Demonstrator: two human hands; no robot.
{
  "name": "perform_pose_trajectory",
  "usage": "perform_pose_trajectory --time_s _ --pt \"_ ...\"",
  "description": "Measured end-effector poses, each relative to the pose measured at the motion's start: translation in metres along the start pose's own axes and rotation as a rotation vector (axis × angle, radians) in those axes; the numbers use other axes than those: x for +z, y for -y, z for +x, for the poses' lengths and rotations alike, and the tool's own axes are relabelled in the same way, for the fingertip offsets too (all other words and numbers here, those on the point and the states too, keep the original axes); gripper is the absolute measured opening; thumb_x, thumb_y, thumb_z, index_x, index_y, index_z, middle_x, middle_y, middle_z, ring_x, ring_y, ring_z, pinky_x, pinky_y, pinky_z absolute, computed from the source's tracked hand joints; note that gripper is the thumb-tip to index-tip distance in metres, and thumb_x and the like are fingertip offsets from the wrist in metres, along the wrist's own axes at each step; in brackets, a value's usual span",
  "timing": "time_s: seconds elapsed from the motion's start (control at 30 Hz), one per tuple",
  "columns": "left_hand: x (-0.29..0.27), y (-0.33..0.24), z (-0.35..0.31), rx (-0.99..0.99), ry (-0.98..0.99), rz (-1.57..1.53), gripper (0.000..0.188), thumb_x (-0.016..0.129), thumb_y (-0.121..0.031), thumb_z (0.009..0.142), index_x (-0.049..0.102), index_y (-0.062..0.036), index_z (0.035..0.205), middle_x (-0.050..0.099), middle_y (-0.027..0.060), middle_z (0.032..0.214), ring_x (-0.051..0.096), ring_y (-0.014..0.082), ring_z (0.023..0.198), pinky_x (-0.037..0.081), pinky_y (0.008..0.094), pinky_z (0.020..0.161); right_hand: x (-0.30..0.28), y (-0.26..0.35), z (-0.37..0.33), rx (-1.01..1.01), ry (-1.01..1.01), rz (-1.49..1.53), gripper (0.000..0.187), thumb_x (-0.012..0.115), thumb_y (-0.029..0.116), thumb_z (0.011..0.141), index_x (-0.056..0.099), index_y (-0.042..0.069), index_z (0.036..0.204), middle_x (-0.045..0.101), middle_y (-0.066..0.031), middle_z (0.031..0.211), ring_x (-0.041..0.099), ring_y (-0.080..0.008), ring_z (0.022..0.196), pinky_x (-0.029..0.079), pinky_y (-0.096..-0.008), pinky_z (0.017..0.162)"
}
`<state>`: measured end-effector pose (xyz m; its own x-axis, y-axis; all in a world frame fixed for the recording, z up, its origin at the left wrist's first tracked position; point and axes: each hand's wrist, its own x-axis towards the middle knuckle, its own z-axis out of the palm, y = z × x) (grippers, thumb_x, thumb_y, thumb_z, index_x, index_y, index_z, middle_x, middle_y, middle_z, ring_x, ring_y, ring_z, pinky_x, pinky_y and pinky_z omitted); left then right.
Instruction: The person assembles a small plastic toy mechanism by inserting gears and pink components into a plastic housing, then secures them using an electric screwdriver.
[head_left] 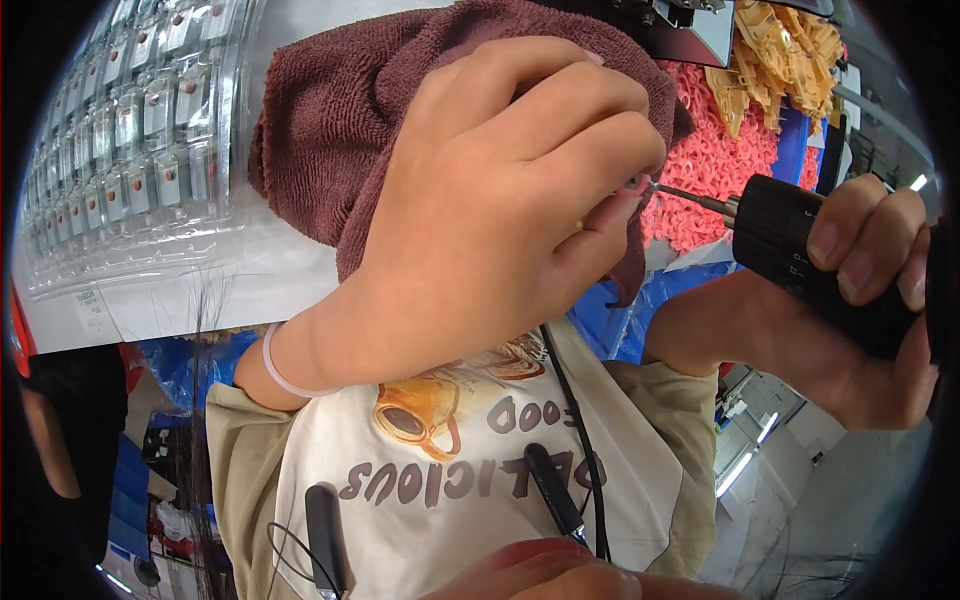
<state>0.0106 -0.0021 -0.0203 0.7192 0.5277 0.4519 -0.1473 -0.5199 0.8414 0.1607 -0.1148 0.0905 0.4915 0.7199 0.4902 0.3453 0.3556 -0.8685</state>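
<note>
My left hand [500,205], with a pale band round its wrist, is closed in the middle of the view. Between its thumb and fingers it pinches a small pink plastic part [633,187], mostly covered by the fingers. From the right, my right hand [870,250] grips a black electric screwdriver [775,225]. The tool's thin metal bit points left and its tip meets the pink part, or nearly so; any screw there is too small to make out. Beneath and behind my left hand lies a crumpled brown towel [335,115].
Beyond the bit lies a heap of pink parts [720,145], with orange-yellow plastic pieces [785,60] behind. A blue bin wall [793,145] borders them. Clear trays of small packaged items [140,150] fill the white table's [180,310] left side. Another person's arm [52,445] shows far left.
</note>
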Motion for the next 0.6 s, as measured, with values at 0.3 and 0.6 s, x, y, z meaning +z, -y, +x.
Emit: perform_pose_trajectory --time_s 0.3,0.6 --pt "0.002 0.0 0.0 -0.046 -0.001 0.002 0.023 0.073 -0.003 0.068 0.067 -0.0098 0.09 0.067 0.0028 0.098 0.06 0.0276 0.101 0.043 0.0365 0.091 0.022 -0.011 -0.007 -0.069 -0.03 -0.121 0.025 0.053 0.029 0.082 0.045 0.006 0.079 0.043 -0.0034 0.069 0.042 -0.0128 0.054 0.037 -0.0297 0.049" --pt "0.002 -0.004 0.002 -0.095 0.006 0.032 0.022 0.073 -0.002 0.07 0.066 -0.0099 0.089 0.067 0.0015 0.096 0.06 0.0261 0.101 0.042 0.036 0.09 0.003 -0.011 -0.005 0.057 0.189 0.022 0.025 0.056 0.028 0.082 0.043 0.008 0.077 0.042 -0.0027 0.067 0.042 -0.0135 0.053 0.039 -0.0312 0.05"
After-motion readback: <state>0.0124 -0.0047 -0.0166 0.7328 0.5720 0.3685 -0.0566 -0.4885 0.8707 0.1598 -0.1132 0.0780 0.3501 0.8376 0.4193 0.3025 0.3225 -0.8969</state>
